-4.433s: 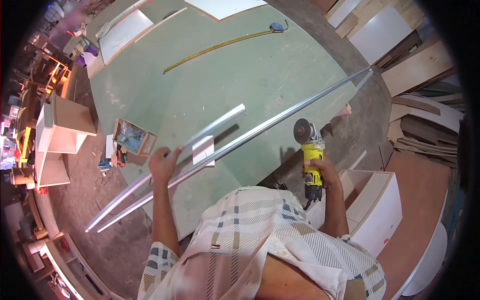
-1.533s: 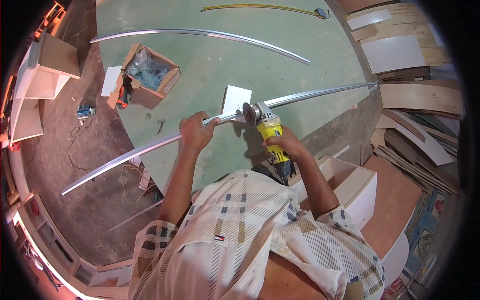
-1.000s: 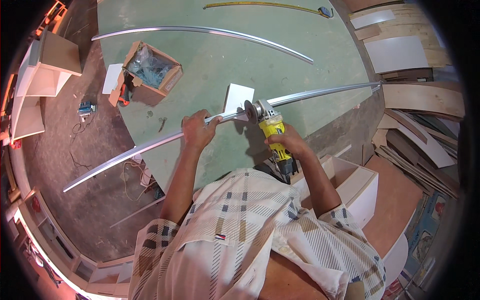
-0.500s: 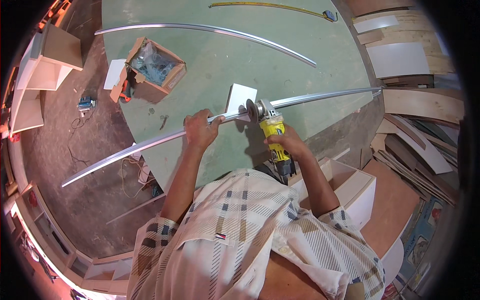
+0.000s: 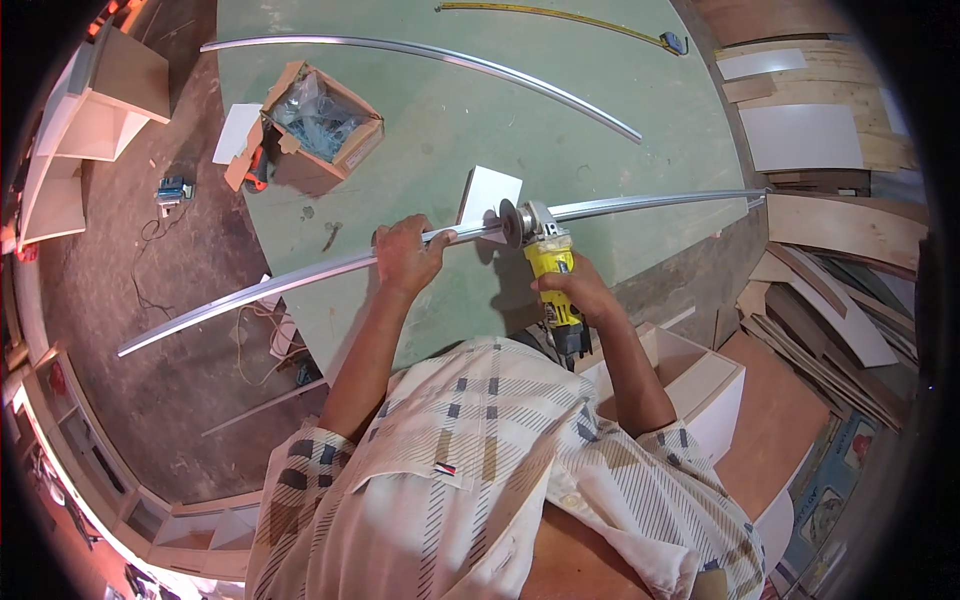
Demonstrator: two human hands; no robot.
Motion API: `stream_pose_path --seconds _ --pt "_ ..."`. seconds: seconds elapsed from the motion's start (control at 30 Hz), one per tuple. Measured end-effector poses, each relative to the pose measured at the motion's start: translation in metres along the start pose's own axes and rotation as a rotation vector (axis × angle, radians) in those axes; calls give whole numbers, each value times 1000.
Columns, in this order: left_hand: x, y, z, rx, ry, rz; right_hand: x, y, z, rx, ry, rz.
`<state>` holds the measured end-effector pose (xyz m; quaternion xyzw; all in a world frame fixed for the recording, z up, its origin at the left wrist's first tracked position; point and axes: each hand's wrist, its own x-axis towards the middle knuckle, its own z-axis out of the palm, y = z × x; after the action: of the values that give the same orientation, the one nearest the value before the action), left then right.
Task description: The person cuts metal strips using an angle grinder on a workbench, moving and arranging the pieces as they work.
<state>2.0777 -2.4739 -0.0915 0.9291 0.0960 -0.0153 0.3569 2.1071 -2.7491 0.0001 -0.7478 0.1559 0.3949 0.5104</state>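
Observation:
A long silver metal strip (image 5: 660,205) lies across a green board (image 5: 520,90) and overhangs its left edge. My left hand (image 5: 405,255) presses down on the strip and grips it. My right hand (image 5: 572,288) holds a yellow angle grinder (image 5: 548,262) by its body. The grinder's disc (image 5: 512,222) stands on edge against the strip, just right of my left hand. A small white panel piece (image 5: 490,192) lies under the strip at the disc.
A second curved metal strip (image 5: 420,55) lies further back on the board. An open cardboard box (image 5: 320,125) with plastic bags sits at the board's left edge. A yellow tape measure (image 5: 560,14) lies at the far side. Stacked wood panels (image 5: 830,260) and white cabinets (image 5: 90,110) surround the board.
Over the earlier frames I brought the grinder from beside the board up to the strip. In the last second the hands, disc and strip have barely moved.

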Motion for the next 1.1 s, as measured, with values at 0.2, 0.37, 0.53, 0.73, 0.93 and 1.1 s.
stream_pose_path --seconds 0.2,0.37,0.53,0.73,0.93,1.1 --pt "-1 -1 3 14 -17 -15 -3 -8 3 0 39 11" --pt "-2 -1 4 19 -16 -8 -3 -14 3 10 16 31" --pt "-2 0 3 10 11 4 0 -16 4 -2 21 18" --pt "-1 -3 4 8 -22 -10 -1 -10 2 19 -4 37" --pt "0 -4 8 -1 48 21 -6 -8 3 -6 8 27" --pt "0 -4 7 -7 4 -3 -5 -7 2 -2 19 36"
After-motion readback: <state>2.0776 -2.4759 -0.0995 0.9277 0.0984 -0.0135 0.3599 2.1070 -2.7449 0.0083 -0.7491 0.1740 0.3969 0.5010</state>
